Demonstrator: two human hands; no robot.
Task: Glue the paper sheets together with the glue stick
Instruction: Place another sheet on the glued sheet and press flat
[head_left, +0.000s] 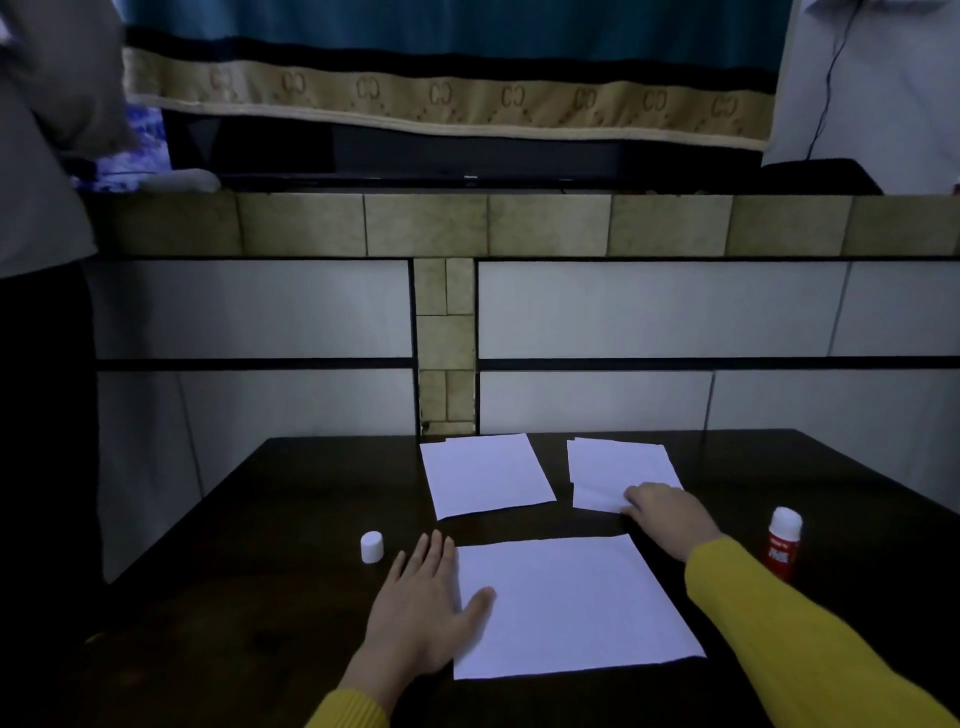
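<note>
On the worktop (291, 519), my left hand (423, 597) w/ fingers spread pins the near sheet (566, 603), right hand (667, 512) pinches the far-right sheets (618, 467): thin, floppy, best taken by an edge.

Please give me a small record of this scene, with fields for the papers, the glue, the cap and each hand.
papers: near sheet; far left stack; far right stack
glue stick: upright, right of the papers, uncapped
cap: standing left of the near sheet
left hand: flat, on the near sheet's left edge
right hand: on the far right stack's near corner
table: dark wood
</note>
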